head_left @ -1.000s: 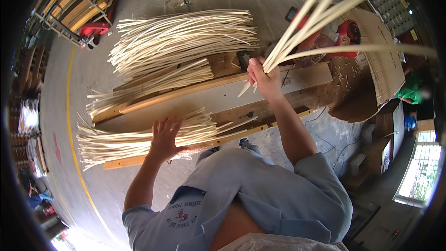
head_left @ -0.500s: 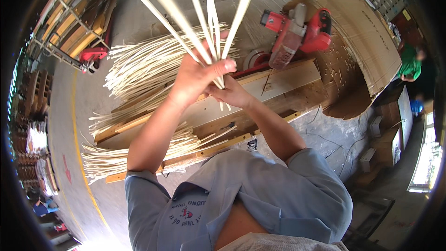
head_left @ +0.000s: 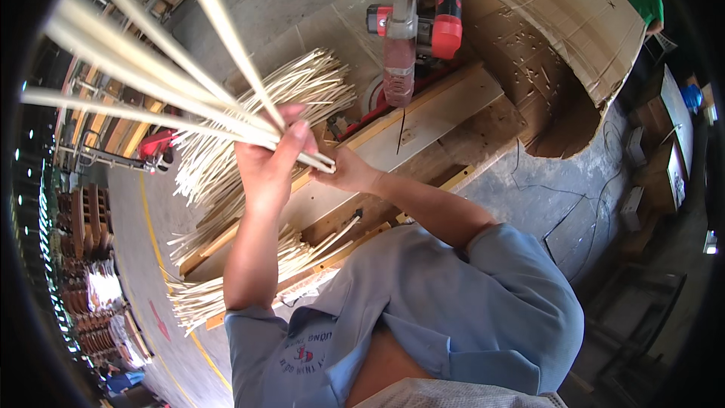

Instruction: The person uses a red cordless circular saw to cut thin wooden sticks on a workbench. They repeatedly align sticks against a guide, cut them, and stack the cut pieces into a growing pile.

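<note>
My left hand is closed around a small bunch of long pale wooden sticks. They fan out toward the upper left and blur at their far ends. My right hand sits at the short lower ends of these sticks, its fingers curled against them; the fingertips are partly hidden. Behind my left hand lies a large pile of similar cut sticks. Closer to my body, a second pile rests along the bench. A red power saw stands beyond my right hand, on the bench.
A pale board runs along the wooden bench. An open cardboard box with scraps inside is at the saw's right. Cables trail over the floor. Racks of timber stand at left. A person in green is at far right.
The sticks have swung from pointing up and away to pointing upper left, with both hands shifting left and slightly nearer. The whole view has turned, so saw and box appear shifted.
</note>
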Demonstrator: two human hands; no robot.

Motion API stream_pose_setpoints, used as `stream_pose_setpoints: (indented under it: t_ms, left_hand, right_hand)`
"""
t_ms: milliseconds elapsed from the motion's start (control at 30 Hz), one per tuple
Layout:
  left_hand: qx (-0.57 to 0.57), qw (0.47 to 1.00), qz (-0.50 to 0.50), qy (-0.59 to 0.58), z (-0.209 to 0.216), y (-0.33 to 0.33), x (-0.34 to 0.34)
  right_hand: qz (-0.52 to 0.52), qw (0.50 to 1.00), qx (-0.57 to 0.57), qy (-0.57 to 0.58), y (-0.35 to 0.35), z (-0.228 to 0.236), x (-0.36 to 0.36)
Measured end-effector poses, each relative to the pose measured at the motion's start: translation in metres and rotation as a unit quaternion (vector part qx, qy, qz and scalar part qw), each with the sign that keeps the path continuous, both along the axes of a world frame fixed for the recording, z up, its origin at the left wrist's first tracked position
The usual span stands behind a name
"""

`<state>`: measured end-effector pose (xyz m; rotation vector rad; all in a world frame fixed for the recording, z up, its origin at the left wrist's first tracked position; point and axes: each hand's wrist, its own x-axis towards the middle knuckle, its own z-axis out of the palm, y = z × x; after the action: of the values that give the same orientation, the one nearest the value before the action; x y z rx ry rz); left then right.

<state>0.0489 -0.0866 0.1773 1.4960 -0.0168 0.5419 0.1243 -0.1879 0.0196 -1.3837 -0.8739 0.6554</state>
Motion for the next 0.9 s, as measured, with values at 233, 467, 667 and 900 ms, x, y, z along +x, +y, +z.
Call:
stream_pose_setpoints:
  t_ms: [233,467,667,900]
  left_hand:
    - [-0.068,0.987,0.095,-0.113,-0.015,0.041,-0.051]
    - [0.419,0.753,0.5,-0.089,-0.063,0.056,-0.104]
    - [0.723,0.669,0.104,0.138,-0.073,0.05,-0.082]
    - [0.595,0.692,-0.066,0.404,-0.106,0.086,-0.079]
  right_hand:
    - [-0.101,0.943,-0.13,-0.289,-0.005,-0.005,0.008]
    - [-0.077,0.837,-0.404,-0.36,-0.071,-0.003,0.022]
    - [-0.08,0.83,-0.385,-0.396,-0.077,0.002,0.014]
    - [-0.138,0.812,-0.32,-0.469,-0.078,-0.028,0.023]
